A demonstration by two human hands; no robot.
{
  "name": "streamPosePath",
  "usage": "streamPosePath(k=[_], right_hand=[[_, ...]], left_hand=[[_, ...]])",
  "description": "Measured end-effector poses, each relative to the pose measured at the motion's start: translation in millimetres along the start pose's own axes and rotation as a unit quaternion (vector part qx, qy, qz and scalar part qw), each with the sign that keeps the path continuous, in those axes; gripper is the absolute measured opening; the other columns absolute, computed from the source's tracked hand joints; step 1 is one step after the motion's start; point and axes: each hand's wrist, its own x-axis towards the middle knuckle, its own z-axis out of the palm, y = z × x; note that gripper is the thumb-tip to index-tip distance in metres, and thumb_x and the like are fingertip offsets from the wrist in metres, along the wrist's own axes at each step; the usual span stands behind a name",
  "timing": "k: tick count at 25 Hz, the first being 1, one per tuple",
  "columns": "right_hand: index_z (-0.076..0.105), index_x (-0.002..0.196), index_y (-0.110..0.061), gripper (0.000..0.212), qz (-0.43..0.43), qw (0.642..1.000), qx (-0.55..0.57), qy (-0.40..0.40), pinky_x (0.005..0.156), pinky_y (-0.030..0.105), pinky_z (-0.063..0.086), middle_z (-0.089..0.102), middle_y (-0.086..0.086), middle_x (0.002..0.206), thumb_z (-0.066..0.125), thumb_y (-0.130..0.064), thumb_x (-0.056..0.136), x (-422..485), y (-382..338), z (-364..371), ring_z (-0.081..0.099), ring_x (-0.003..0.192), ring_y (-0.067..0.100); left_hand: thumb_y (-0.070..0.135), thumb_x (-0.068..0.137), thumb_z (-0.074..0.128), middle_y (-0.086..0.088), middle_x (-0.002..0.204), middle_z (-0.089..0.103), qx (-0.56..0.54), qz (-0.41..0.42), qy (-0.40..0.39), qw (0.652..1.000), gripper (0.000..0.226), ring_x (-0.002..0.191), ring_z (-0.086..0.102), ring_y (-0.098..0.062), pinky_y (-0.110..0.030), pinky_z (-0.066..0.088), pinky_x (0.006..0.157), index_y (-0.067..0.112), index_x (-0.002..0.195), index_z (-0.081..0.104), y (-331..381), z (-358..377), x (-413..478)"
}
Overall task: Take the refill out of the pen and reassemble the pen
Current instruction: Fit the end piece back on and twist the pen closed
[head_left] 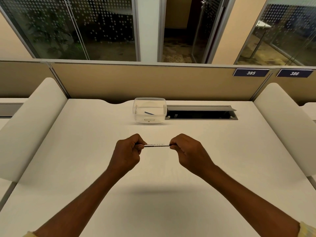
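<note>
A slim white pen (157, 145) with dark print along its barrel lies level in the air above the middle of the white desk (85, 168). My left hand (127, 152) pinches its left end and my right hand (186, 150) pinches its right end, both fists closed around it. The two ends of the pen are hidden inside my fingers. No refill shows outside the barrel.
A clear plastic tub (149, 110) labelled "Recycle" stands at the back of the desk with a small dark stick inside. Right of it an open cable hatch (201, 114) gapes in the desktop. White side dividers (30, 127) flank the desk.
</note>
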Motion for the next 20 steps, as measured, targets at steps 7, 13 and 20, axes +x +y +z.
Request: streamPosePath(k=[7, 13, 20], right_hand=[[0.065, 0.09, -0.011, 0.01, 0.025, 0.999, 0.005, -0.022, 0.065, 0.039, 0.048, 0.062, 0.0, 0.081, 0.059, -0.009, 0.097, 6.7, -3.6, 0.3, 0.054, 0.073, 0.022], [0.07, 0.093, -0.016, 0.007, 0.129, 0.98, 0.13, -0.077, 0.07, 0.015, 0.044, 0.067, -0.009, 0.086, 0.067, -0.013, 0.1, 13.1, 2.0, -5.5, 0.059, 0.079, 0.007], [0.065, 0.095, -0.011, 0.006, 0.021, 1.0, 0.006, -0.016, 0.066, 0.034, 0.05, 0.064, 0.001, 0.089, 0.064, -0.005, 0.097, 8.7, 2.5, 2.5, 0.057, 0.076, 0.02]], left_hand=[[-0.013, 0.09, 0.06, 0.008, 0.058, 0.057, 0.027, 0.036, 0.025, 0.999, 0.033, 0.06, 0.055, -0.009, -0.013, 0.037, 0.054, 0.017, 0.08, 0.067, 2.3, 1.0, 3.1], [-0.016, 0.089, 0.058, 0.009, 0.057, 0.057, 0.022, 0.035, 0.022, 0.999, 0.035, 0.062, 0.057, -0.009, -0.012, 0.037, 0.054, 0.017, 0.079, 0.066, -0.9, 0.0, 5.1], [-0.014, 0.091, 0.058, 0.011, 0.057, 0.056, 0.008, 0.019, 0.017, 1.0, 0.03, 0.058, 0.057, -0.005, -0.011, 0.037, 0.053, 0.012, 0.081, 0.068, -0.3, 4.3, 4.9]])
